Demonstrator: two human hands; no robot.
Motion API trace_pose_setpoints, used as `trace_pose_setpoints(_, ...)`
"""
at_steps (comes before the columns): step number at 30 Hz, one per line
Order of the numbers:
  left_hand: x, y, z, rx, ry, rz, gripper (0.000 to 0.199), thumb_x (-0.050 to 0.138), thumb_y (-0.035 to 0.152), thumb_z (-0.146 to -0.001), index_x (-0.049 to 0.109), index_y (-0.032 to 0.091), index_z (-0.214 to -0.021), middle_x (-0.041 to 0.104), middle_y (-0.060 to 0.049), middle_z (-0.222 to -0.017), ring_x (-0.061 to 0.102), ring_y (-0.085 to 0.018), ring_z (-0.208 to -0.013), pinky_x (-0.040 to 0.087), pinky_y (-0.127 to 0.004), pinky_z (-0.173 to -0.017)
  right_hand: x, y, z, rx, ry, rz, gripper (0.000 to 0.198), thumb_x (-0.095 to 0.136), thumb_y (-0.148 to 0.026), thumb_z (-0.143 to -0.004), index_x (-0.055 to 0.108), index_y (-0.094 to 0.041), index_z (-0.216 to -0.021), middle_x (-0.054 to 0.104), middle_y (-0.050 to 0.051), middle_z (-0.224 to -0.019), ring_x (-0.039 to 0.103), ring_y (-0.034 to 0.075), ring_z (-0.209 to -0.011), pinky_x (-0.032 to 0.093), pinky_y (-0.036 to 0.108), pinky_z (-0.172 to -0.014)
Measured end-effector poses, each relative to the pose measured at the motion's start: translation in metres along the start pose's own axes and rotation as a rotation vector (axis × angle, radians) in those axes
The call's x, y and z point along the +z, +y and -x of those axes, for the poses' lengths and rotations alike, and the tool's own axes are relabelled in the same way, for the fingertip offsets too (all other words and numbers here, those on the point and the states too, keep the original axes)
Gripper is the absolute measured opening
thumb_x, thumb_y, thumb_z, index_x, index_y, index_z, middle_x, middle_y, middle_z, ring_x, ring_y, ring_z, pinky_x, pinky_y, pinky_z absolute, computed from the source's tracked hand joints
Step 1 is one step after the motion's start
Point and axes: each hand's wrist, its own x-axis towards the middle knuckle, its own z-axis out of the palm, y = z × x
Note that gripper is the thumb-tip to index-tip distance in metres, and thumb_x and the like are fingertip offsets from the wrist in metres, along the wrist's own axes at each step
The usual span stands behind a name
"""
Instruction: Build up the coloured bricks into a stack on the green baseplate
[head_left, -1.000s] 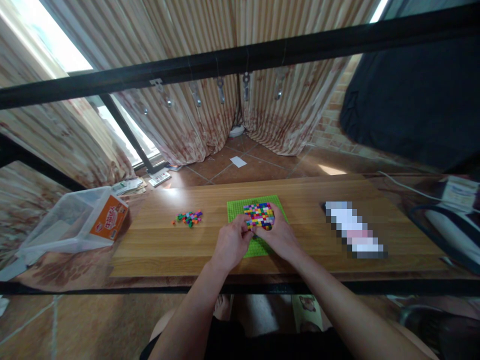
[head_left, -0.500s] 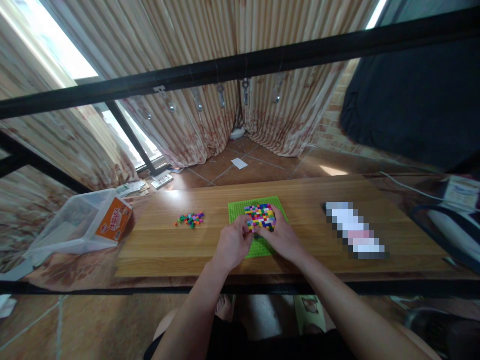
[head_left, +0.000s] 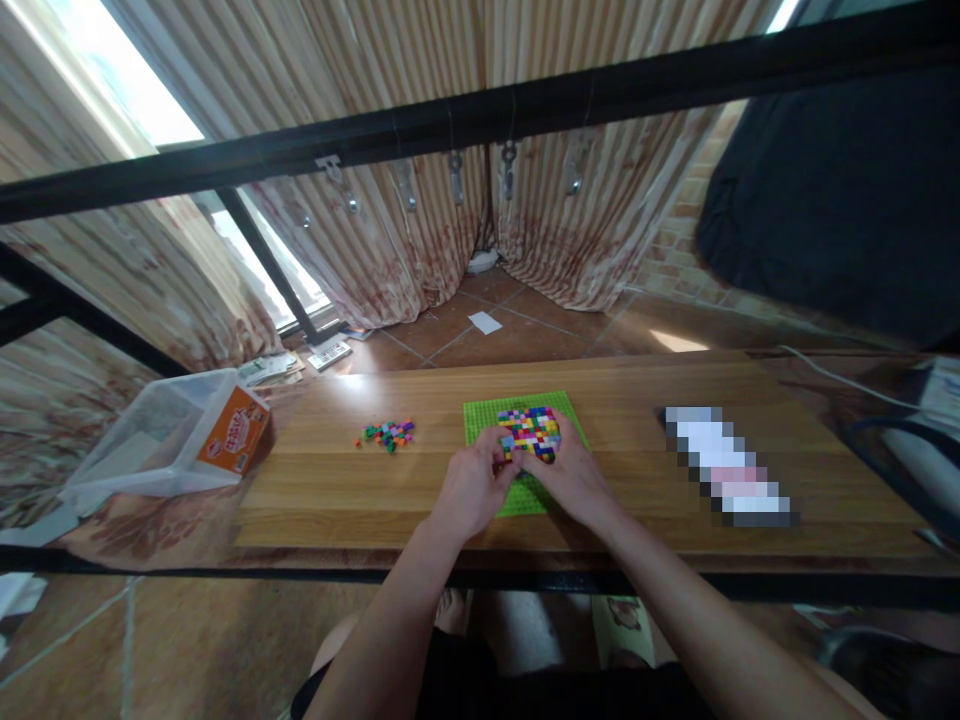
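Note:
A multicoloured slab of small toy bricks point(head_left: 534, 428) is over the bright green studded baseplate point(head_left: 480, 410); whether it is pressed onto the studs or held just above cannot be told. My right hand point(head_left: 576, 478) wraps round its right edge, with the thumb along the near side. At the near left corner, the fingers of my left hand point(head_left: 474, 484) are bent and pinched against the slab, hiding that corner. Any single brick between those fingertips is too small to make out. Left of the baseplate lies a loose pile of small coloured bricks point(head_left: 388, 434).
The wooden tabletop point(head_left: 315, 500) carries a pixelated phone-like object point(head_left: 727, 465) at the right. A clear plastic bin point(head_left: 150, 430) with an orange label stands at the left. A black rail point(head_left: 420, 135) crosses beyond the table, before curtains point(head_left: 375, 250).
The whole view has shifted slightly, so things appear a little farther right. Both hands stay at the brick slab, with only small finger movement on the left.

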Motion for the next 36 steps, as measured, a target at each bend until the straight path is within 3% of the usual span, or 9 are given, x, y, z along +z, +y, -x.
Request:
trace_pose_setpoints(8,0.001,-0.001,-0.001,-0.013,-0.005,-0.018,0.033,0.056,0.023,-0.086,0.05,0.022,-0.119,0.06,0.002,-0.077,0.06,-0.014,-0.07,0.045,-0.025,-0.066,0.0,0.007,-0.001,-0.012,-0.034,-0.023,0.092,0.064,-0.056,-0.072,0.032,-0.011,-0.145,0.051,0.02,-0.137,0.052,0.032,-0.122,0.041,0.049,-0.101)
trace_pose_setpoints(17,-0.008,-0.01,0.001,0.018,-0.071,-0.022,0.048,0.052,0.01,-0.08,0.048,0.023,-0.126,0.068,0.001,-0.086,0.064,-0.014,-0.076,0.048,-0.025,-0.073,0.0,0.018,0.006,-0.018,-0.036,-0.006,0.079,0.048,-0.06,-0.083,0.036,-0.011,-0.144,0.056,0.02,-0.131,0.054,0.032,-0.121,0.041,0.049,-0.101)
trace_pose_setpoints(19,-0.019,-0.02,0.0,-0.045,-0.023,-0.072,0.043,0.049,0.01,-0.08,0.053,0.023,-0.122,0.069,0.0,-0.086,0.065,-0.015,-0.075,0.049,-0.025,-0.071,0.001,0.021,0.005,-0.023,-0.026,0.001,0.079,0.049,-0.061,-0.083,0.037,-0.012,-0.143,0.056,0.019,-0.132,0.053,0.032,-0.122,0.04,0.049,-0.102)
trace_pose_setpoints(25,-0.071,-0.065,0.0,-0.429,0.275,-0.388,0.023,0.052,0.012,-0.081,0.068,0.02,-0.096,0.072,-0.008,-0.091,0.066,-0.021,-0.086,0.048,-0.032,-0.077,0.002,0.023,0.003,-0.015,-0.022,0.046,0.085,0.046,-0.067,-0.081,0.037,-0.01,-0.144,0.054,0.021,-0.134,0.054,0.034,-0.123,0.039,0.049,-0.103)
trace_pose_setpoints(30,-0.089,-0.088,0.003,-0.489,0.245,-0.432,0.023,0.055,0.012,-0.08,0.073,0.02,-0.092,0.072,-0.01,-0.093,0.065,-0.023,-0.09,0.047,-0.032,-0.079,0.0,0.02,0.003,0.022,-0.021,0.087,0.086,0.046,-0.068,-0.08,0.039,-0.009,-0.143,0.056,0.021,-0.132,0.056,0.034,-0.12,0.043,0.049,-0.1)
trace_pose_setpoints(36,-0.083,-0.084,0.001,-0.462,0.18,-0.48,0.02,0.061,0.017,-0.079,0.074,0.025,-0.091,0.069,-0.007,-0.094,0.063,-0.021,-0.089,0.046,-0.029,-0.078,-0.001,0.021,0.003,0.015,-0.016,0.093,0.085,0.047,-0.068,-0.08,0.041,-0.01,-0.142,0.058,0.02,-0.13,0.059,0.034,-0.114,0.045,0.049,-0.096)
